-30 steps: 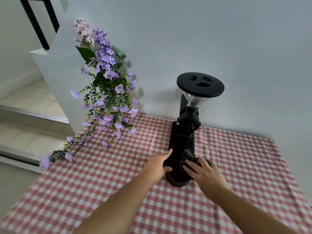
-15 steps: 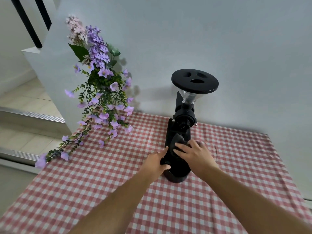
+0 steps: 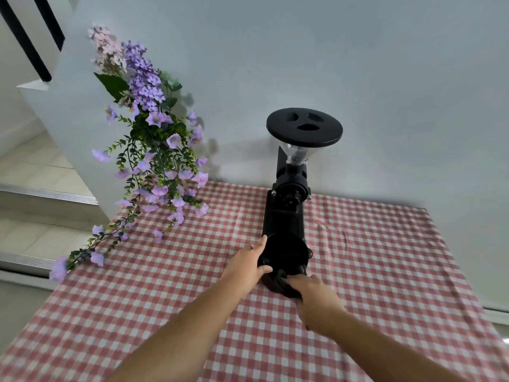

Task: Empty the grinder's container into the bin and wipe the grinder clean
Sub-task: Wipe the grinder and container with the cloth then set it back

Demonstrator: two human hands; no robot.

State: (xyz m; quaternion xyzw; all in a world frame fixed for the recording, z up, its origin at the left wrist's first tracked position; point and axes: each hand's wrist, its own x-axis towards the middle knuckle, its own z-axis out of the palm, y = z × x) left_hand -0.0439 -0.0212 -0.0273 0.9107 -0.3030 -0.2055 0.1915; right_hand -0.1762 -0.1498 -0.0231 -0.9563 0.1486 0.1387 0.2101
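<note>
- the left hand [image 3: 246, 264] reaches forward from the lower middle, forearm going up and a little right, palm turned toward the grinder [image 3: 287, 213].
- its fingers are spread and curved around the left side of the round black cup [image 3: 283, 252] at the grinder's foot; one finger lies up along the cup's left rim, the thumb presses on the lower rim. the hand touches the cup, partly closed on it.
- the right hand [image 3: 316, 299] comes in from the lower right, back of the hand up, wrist bent down a little.
- its fingers press a dark cloth [image 3: 286, 283] against the front of the grinder's base, just below the cup. they are closed down on the cloth, tips hidden in it.
- the grinder stands upright on the tabletop [image 3: 385, 271], long axis vertical, near the wall [image 3: 358, 64]. its front with the cup faces the person.
- on top is a clear funnel with a flat black lid [image 3: 304, 127], tilted slightly toward the camera.
- the tabletop has a red and white checked cover.
- purple flowers [image 3: 154, 139] hang at the left, well apart from the grinder.
</note>
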